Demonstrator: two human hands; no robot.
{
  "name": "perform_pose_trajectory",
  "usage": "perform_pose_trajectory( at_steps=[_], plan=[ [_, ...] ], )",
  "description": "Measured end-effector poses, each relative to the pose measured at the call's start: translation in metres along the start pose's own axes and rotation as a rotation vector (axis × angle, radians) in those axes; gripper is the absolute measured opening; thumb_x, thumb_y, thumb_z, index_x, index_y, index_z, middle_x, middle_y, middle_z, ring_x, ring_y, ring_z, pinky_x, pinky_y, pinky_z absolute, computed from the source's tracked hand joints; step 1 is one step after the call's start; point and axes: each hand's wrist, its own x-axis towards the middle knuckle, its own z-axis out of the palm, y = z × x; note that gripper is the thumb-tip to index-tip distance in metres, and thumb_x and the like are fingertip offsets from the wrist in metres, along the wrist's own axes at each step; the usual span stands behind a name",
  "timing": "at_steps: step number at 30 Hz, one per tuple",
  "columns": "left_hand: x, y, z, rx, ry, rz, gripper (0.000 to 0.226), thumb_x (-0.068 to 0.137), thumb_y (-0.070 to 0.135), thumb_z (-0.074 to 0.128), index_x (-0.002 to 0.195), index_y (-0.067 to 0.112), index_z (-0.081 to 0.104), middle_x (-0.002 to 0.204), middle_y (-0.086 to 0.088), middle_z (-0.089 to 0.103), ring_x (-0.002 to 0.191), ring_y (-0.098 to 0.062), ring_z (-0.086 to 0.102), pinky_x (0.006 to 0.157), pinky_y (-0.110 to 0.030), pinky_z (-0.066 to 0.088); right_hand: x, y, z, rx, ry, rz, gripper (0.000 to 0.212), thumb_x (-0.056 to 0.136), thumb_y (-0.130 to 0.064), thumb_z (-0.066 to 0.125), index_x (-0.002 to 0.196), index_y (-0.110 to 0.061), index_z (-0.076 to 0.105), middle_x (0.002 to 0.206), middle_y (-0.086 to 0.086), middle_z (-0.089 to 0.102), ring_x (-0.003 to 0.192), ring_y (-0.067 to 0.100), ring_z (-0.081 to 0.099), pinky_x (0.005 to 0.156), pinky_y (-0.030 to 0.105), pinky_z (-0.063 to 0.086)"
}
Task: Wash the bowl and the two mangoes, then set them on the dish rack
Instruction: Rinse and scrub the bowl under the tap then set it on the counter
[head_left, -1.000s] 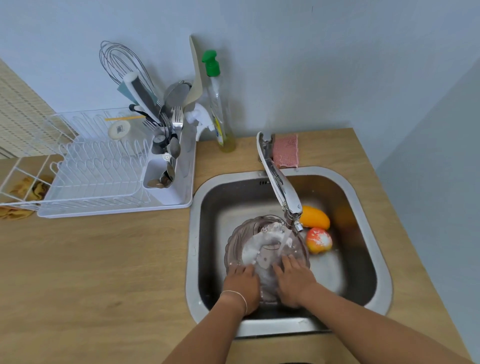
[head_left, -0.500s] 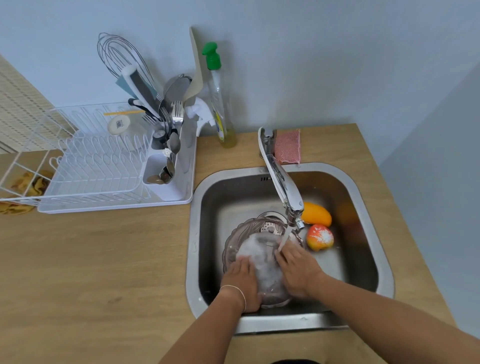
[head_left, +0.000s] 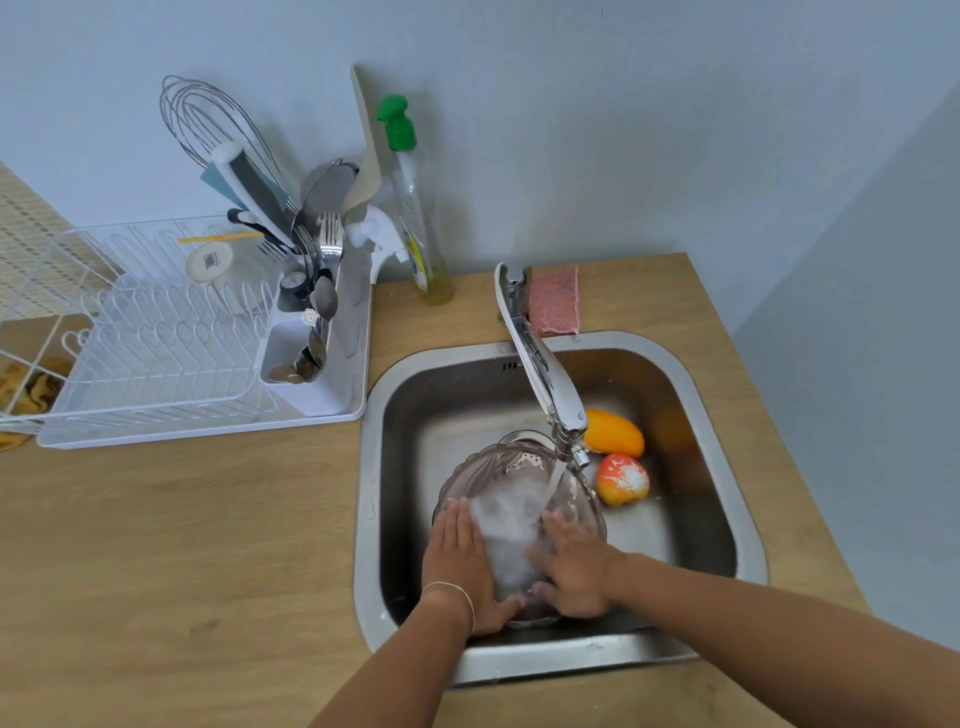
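The bowl (head_left: 519, 499) is held tilted in the sink (head_left: 737, 519) under the tap stream, left hand (head_left: 460, 558) and right hand (head_left: 571, 569) flat against it, fingers straight. Two mangoes (head_left: 615, 460) lie just right, nearer the right hand; the dish rack (head_left: 156, 338) sits far left on the bench (head_left: 182, 545).

Wooden countertop (head_left: 171, 545) is carrying white dish rack (head_left: 156, 364), soap bottle (head_left: 415, 228), pink sponge (head_left: 555, 300), with inset steel sink (head_left: 727, 415).
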Motion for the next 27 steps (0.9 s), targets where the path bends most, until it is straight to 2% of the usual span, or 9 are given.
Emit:
perform_pose_trajectory(
  at_steps=[4,6,9,13,17,18,20,22,27],
  plan=[
    [0.0,0.002,0.001,-0.115,-0.06,0.128,0.101,0.088,0.072,0.029,0.154,-0.001,0.005,0.161,-0.029,0.003,0.149,-0.041,-0.002,0.121,-0.05,0.0,0.014,0.02,-0.011,-0.142,0.235,0.016,0.072,0.097,-0.041,0.04,0.155,-0.003,0.021,0.158,0.032,0.024,0.148,0.049,0.016,0.121,0.059,0.014],
    [0.0,0.003,0.002,-0.137,-0.076,0.125,0.099,0.089,0.07,0.031,0.154,0.0,0.003,0.162,-0.027,0.001,0.149,-0.04,-0.001,0.121,-0.048,0.002,0.016,0.028,-0.011,-0.175,0.26,0.071,0.065,0.101,-0.032,0.03,0.155,0.001,0.019,0.16,0.032,0.02,0.149,0.049,0.011,0.123,0.055,0.009],
    [-0.001,0.003,0.003,-0.099,-0.092,0.076,0.103,0.089,0.072,0.027,0.153,-0.003,-0.005,0.162,-0.025,-0.006,0.15,-0.037,-0.007,0.122,-0.046,-0.002,0.013,0.012,0.002,-0.107,0.211,0.105,0.088,0.09,-0.055,0.016,0.152,0.006,0.023,0.161,0.033,0.014,0.15,0.051,-0.002,0.122,0.058,-0.003],
    [-0.002,0.002,0.003,-0.097,-0.11,0.086,0.097,0.092,0.068,0.025,0.153,-0.003,-0.001,0.162,-0.025,-0.006,0.151,-0.035,-0.007,0.122,-0.045,-0.004,0.005,-0.025,0.015,0.052,0.039,0.08,0.07,0.098,-0.048,0.034,0.151,-0.003,0.03,0.162,0.033,0.001,0.151,0.046,-0.004,0.122,0.053,-0.001],
    [-0.003,-0.001,0.003,-0.099,-0.129,0.061,0.1,0.09,0.07,0.027,0.153,-0.003,0.001,0.162,-0.025,-0.003,0.151,-0.036,-0.006,0.121,-0.045,-0.004,0.01,0.006,0.0,-0.208,0.212,0.04,0.075,0.082,-0.044,0.027,0.133,0.0,0.059,0.14,0.029,0.054,0.136,0.046,0.045,0.117,0.055,0.019],
    [-0.003,-0.001,0.003,-0.093,-0.127,0.051,0.101,0.089,0.071,0.027,0.153,-0.003,0.001,0.162,-0.025,-0.002,0.15,-0.036,-0.005,0.121,-0.045,-0.004,0.01,0.017,-0.001,-0.271,0.241,0.067,0.068,0.086,-0.039,0.031,0.133,0.0,0.06,0.14,0.027,0.057,0.135,0.044,0.048,0.116,0.054,0.018],
    [-0.004,-0.001,0.002,-0.062,-0.107,0.03,0.104,0.088,0.073,0.025,0.153,-0.003,-0.002,0.162,-0.025,-0.006,0.15,-0.037,-0.008,0.121,-0.047,-0.005,0.005,0.032,-0.002,-0.302,0.326,0.064,0.062,0.099,-0.031,0.031,0.15,0.003,0.034,0.159,0.025,0.029,0.15,0.041,0.021,0.124,0.053,0.009],
    [-0.004,-0.002,0.003,-0.014,-0.066,0.001,0.108,0.086,0.075,0.023,0.151,-0.006,-0.009,0.16,-0.027,-0.014,0.149,-0.039,-0.014,0.121,-0.048,-0.008,-0.002,0.024,0.006,-0.23,0.241,0.092,0.065,0.103,-0.034,0.028,0.154,0.005,0.018,0.164,0.025,0.011,0.153,0.041,0.003,0.124,0.052,0.002],
    [-0.003,-0.001,0.003,-0.022,-0.045,0.059,0.097,0.091,0.066,0.026,0.153,-0.005,0.004,0.16,-0.03,-0.003,0.149,-0.042,-0.009,0.118,-0.055,-0.006,-0.016,-0.006,0.001,-0.191,0.095,-0.11,0.05,0.1,-0.037,0.04,0.138,-0.005,0.05,0.153,0.031,0.029,0.146,0.044,0.021,0.123,0.049,0.011]
  ],
)
